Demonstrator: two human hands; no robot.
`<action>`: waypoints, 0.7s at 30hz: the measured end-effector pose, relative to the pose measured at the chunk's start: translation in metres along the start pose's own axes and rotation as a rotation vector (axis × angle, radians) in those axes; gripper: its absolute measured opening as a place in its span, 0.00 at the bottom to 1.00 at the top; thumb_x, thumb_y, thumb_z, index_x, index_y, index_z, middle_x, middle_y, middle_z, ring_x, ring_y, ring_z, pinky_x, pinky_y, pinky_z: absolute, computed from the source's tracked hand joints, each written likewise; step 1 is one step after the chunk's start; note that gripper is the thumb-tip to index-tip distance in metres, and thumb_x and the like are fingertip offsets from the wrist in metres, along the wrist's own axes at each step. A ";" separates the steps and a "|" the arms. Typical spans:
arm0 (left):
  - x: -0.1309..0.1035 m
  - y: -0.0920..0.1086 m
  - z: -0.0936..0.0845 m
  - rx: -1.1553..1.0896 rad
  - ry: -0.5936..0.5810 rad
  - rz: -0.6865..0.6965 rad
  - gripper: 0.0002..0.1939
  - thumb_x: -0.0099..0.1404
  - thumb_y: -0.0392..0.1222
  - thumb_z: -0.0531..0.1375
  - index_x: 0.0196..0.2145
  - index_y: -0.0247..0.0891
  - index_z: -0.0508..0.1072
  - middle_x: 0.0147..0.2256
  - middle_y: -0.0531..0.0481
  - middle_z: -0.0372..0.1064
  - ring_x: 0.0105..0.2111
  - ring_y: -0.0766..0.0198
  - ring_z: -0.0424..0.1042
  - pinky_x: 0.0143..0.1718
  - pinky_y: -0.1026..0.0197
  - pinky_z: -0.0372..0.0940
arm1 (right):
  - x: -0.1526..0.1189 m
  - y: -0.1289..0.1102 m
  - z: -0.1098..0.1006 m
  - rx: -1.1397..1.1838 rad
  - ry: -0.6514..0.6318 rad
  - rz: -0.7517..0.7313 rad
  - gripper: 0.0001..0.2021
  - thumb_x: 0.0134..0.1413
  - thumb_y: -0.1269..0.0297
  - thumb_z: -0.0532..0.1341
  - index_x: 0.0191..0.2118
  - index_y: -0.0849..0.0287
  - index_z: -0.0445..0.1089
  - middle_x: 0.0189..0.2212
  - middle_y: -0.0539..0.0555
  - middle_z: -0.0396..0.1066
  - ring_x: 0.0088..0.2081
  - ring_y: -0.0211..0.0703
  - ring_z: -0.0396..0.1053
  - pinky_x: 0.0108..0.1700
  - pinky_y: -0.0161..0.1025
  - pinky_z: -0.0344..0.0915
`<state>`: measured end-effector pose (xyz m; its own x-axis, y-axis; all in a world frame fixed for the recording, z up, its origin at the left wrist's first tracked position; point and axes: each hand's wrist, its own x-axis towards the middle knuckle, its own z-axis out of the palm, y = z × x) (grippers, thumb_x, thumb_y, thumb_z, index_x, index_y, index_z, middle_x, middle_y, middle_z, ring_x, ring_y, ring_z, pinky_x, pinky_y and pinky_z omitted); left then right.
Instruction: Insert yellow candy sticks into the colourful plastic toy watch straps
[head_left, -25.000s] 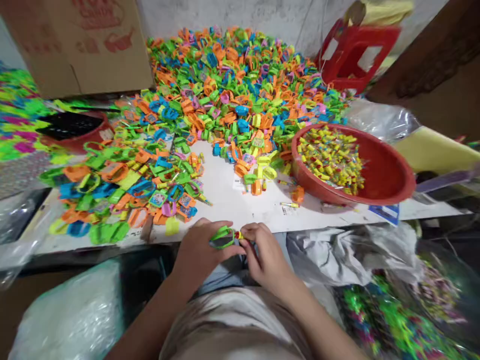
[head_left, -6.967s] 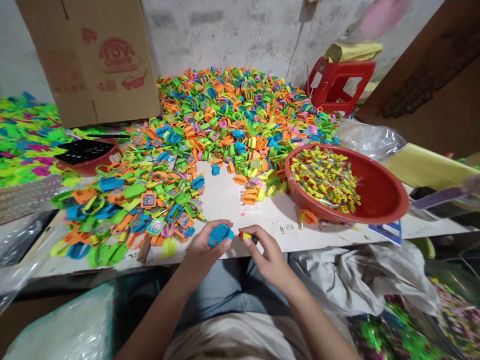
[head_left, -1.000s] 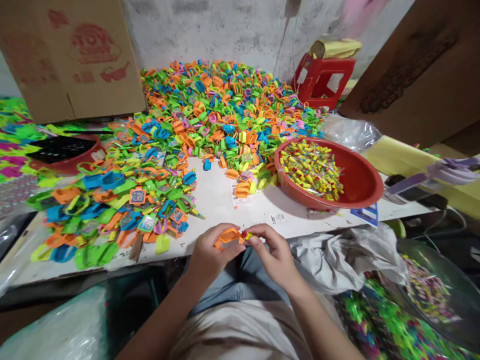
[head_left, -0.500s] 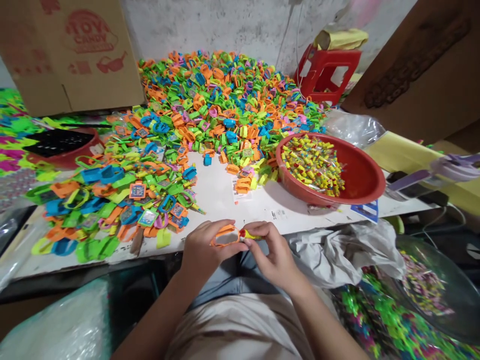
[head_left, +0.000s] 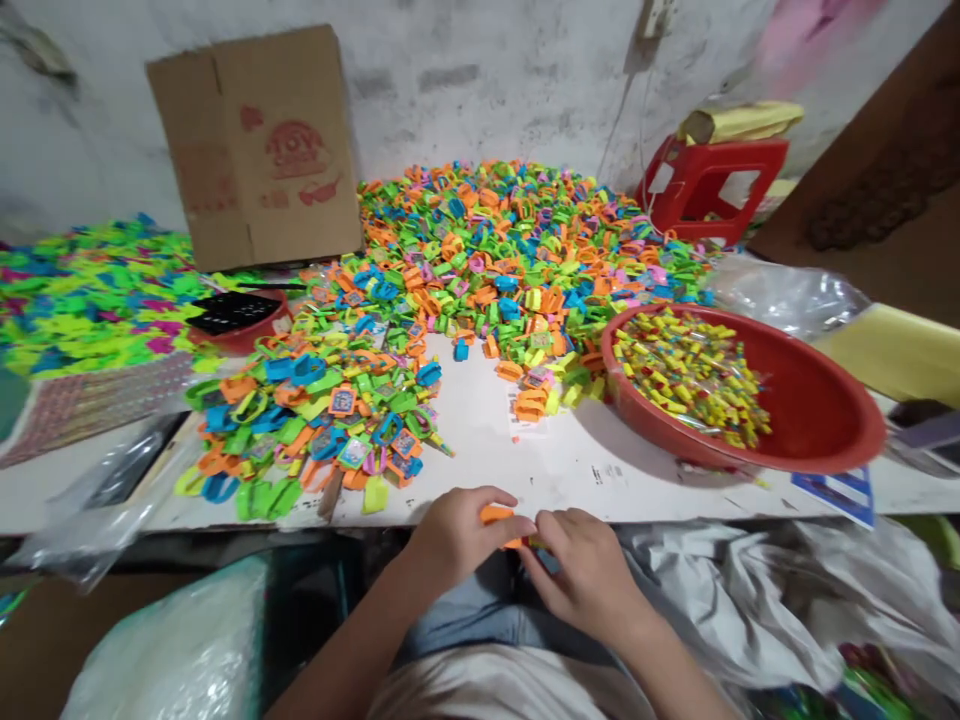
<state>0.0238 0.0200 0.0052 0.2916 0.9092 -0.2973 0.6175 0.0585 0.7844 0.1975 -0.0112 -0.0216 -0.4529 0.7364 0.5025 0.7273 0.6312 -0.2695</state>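
Observation:
At the table's front edge, my left hand [head_left: 456, 538] is closed round an orange toy watch [head_left: 495, 514], mostly covered by the fingers. My right hand [head_left: 589, 572] meets it fingertip to fingertip. A sliver of a yellow candy tube [head_left: 535, 543] shows under the right fingers, against the watch; whether it sits inside the band cannot be made out. Left of my hands lies a heap of toy watches [head_left: 343, 402] in orange, green and blue. On the right stands a red basin [head_left: 817, 400] holding many yellow candy tubes [head_left: 682, 375].
A bigger pile of toy watches [head_left: 495, 240] rises against the wall. Behind the near heap stand a cardboard box [head_left: 277, 150] and a small red bowl with black pieces [head_left: 236, 315]. A red stool [head_left: 716, 185] is at the back right; a plastic-wrapped bundle [head_left: 180, 640] sits lower left.
The view has swung left and tilted up. The orange watch has turned and is now more hidden by my fingers. My hands are closer together, with the candy tube mostly covered.

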 end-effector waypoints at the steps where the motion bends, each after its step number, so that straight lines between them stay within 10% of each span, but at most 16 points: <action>1: 0.000 0.001 -0.002 0.032 -0.004 0.005 0.19 0.57 0.57 0.60 0.39 0.43 0.79 0.34 0.51 0.78 0.37 0.60 0.74 0.37 0.64 0.65 | 0.000 0.000 0.003 0.007 0.010 0.009 0.11 0.67 0.63 0.47 0.31 0.56 0.57 0.20 0.48 0.63 0.21 0.40 0.61 0.26 0.37 0.54; 7: -0.007 -0.001 -0.050 0.265 0.303 -0.095 0.21 0.55 0.61 0.60 0.39 0.46 0.78 0.35 0.51 0.78 0.35 0.58 0.74 0.35 0.62 0.63 | 0.003 0.012 0.011 0.061 0.151 0.161 0.19 0.65 0.51 0.51 0.52 0.62 0.59 0.43 0.61 0.69 0.43 0.49 0.69 0.41 0.43 0.66; 15: -0.014 -0.055 -0.214 0.530 1.269 -0.308 0.29 0.60 0.66 0.51 0.40 0.40 0.77 0.37 0.42 0.76 0.40 0.48 0.73 0.40 0.54 0.64 | -0.016 0.048 0.023 0.140 0.127 0.301 0.16 0.64 0.53 0.52 0.52 0.55 0.61 0.43 0.57 0.68 0.39 0.48 0.69 0.38 0.45 0.69; 21: 0.016 -0.107 -0.264 0.534 1.179 -0.466 0.30 0.61 0.63 0.52 0.41 0.34 0.77 0.39 0.35 0.77 0.45 0.41 0.72 0.48 0.47 0.63 | -0.026 0.054 0.040 0.166 0.097 0.278 0.12 0.64 0.56 0.52 0.47 0.54 0.65 0.42 0.57 0.70 0.42 0.51 0.70 0.41 0.48 0.70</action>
<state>-0.2307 0.1372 0.0600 -0.6393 0.6734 0.3712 0.7677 0.5315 0.3580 0.2279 0.0135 -0.0821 -0.1922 0.8645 0.4645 0.7189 0.4462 -0.5330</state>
